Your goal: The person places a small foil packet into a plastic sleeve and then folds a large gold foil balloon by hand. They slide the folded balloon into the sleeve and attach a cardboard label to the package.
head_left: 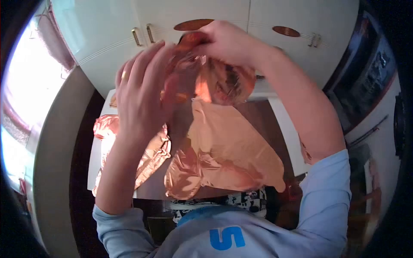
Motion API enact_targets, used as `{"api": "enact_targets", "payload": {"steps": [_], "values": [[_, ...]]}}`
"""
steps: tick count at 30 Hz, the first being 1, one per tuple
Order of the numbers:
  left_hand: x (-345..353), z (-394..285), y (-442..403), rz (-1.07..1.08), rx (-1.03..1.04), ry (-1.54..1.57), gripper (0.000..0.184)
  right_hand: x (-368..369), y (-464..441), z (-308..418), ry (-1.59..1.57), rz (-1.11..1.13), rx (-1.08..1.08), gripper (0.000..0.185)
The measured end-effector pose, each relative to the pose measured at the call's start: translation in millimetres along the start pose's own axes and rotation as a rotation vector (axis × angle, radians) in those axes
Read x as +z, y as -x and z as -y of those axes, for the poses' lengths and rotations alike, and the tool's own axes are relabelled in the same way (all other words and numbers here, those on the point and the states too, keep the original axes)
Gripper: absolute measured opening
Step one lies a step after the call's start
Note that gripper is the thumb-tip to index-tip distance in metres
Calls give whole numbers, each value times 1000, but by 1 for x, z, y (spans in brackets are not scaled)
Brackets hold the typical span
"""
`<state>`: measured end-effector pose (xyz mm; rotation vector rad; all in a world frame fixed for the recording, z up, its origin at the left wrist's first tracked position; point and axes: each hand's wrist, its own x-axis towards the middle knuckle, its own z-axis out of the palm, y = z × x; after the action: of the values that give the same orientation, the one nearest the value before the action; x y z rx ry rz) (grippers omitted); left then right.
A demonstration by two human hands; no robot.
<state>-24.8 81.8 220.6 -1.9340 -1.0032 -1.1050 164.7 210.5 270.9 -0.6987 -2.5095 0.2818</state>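
Note:
A shiny rose-gold foil balloon [226, 81], partly puffed out, hangs from my right hand [223, 38]. The fingers of that hand are closed on its upper end, which is blurred. My left hand [140, 86] is raised at the left of the foil, its fingers stretched out and a ring on one. Whether its thumb touches the foil is smeared by motion. Below both hands, a flat rose-gold foil balloon [232, 142] lies spread on the table [180, 122]. More crumpled foil [152, 161] lies to the left, partly behind my left forearm.
Cream cabinet doors [193, 13] with brass handles stand behind the table. A bright window [26, 86] is at the far left. On the right wall hangs a dark framed panel [370, 73]. The table's front edge is close to my body.

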Motion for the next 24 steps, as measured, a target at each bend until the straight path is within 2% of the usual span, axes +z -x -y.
{"api": "enact_targets", "payload": {"steps": [1,2,3,4,5,6,8,9,11,13,17,19,20,22,24], "values": [[-4,-18,11,-154,56,-26,26,-12,9,-7,-27,1,138,24],[-1,-31,43,-82,74,137,29,-23,13,-28,37,-22,109,24],[4,-42,74,87,110,276,34,-34,20,-49,98,-46,80,24],[9,-53,104,260,121,415,38,-48,30,-56,130,-97,138,24],[12,-60,124,531,147,523,45,-60,40,-60,161,-150,194,23],[19,-66,147,618,70,496,48,-67,49,-60,189,-199,249,23],[33,-74,186,789,-97,422,54,-78,73,-20,402,-258,194,23],[33,-78,194,834,-107,451,55,-79,88,5,510,-290,162,22],[33,-90,208,927,-142,511,59,-63,123,41,512,-459,-32,17],[30,-102,216,906,-136,548,64,-44,156,61,477,-528,-213,15],[23,-118,222,911,-121,570,68,-32,170,77,474,-392,-47,16],[19,-119,215,963,-143,573,69,-35,149,55,390,-327,95,17],[20,-119,212,949,-150,552,70,-38,132,32,430,-319,52,18],[23,-116,206,910,-163,500,72,-46,98,8,587,-213,157,20],[32,-111,211,891,-194,483,74,-50,67,-16,644,-304,176,20]]}}
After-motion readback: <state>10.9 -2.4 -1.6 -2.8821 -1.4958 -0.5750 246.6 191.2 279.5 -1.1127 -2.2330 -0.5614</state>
